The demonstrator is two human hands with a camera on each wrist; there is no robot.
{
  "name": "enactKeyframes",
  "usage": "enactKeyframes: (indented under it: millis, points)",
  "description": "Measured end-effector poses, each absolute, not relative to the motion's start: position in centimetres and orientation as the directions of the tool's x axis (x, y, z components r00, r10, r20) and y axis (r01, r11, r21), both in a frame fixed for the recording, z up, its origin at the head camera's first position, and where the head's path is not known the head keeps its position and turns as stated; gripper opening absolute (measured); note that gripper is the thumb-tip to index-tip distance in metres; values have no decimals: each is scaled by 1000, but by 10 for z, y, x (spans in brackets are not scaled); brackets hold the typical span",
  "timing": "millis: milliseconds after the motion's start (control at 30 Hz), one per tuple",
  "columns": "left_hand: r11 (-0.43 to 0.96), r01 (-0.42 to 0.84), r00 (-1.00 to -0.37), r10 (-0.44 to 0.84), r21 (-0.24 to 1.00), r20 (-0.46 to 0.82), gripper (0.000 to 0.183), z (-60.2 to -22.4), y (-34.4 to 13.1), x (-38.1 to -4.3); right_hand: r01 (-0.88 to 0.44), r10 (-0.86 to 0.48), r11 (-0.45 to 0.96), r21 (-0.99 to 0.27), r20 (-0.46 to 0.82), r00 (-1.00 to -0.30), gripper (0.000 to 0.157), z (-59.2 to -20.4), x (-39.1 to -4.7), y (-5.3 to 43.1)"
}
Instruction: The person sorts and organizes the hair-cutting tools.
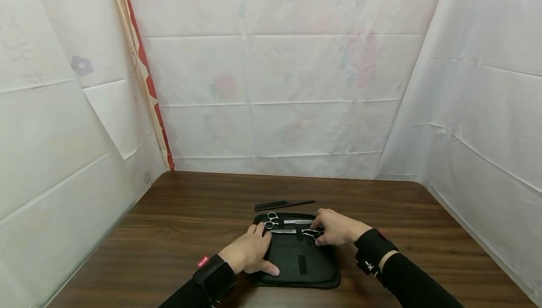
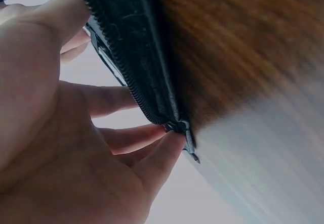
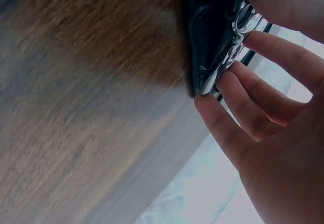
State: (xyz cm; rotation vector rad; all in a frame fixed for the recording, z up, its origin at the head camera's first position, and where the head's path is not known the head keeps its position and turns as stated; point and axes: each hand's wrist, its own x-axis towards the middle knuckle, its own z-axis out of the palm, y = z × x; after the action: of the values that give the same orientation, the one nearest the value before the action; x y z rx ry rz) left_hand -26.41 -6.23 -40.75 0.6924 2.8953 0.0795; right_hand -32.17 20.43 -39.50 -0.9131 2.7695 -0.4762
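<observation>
A black zip case (image 1: 282, 263) lies on the wooden table, with two pairs of metal scissors across its far part. One pair of scissors (image 1: 272, 220) has its finger rings at the left. The other pair of scissors (image 1: 282, 232) points its blades left, its rings at the right. My left hand (image 1: 249, 250) rests along the case's left edge with fingers extended; in the left wrist view its fingertips touch the zipped corner. With thumb and fingers, my right hand (image 1: 336, 227) holds the right-hand rings; in the right wrist view, shiny scissor handles (image 3: 243, 24) show between them.
A black comb (image 1: 283, 204) lies on the brown table (image 1: 190, 218) just beyond the case. White printed sheeting (image 1: 271, 73) hangs behind the table and along both sides. A black elastic strap (image 1: 302, 264) crosses the near part of the case.
</observation>
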Motion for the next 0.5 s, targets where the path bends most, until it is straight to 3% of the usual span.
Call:
enactKeyframes:
  millis: [500]
  points:
    - [887, 454, -878, 462, 82, -130, 92, -409, -62, -264, -566, -613, 760, -321, -64, -787, 34, -398, -325, 200]
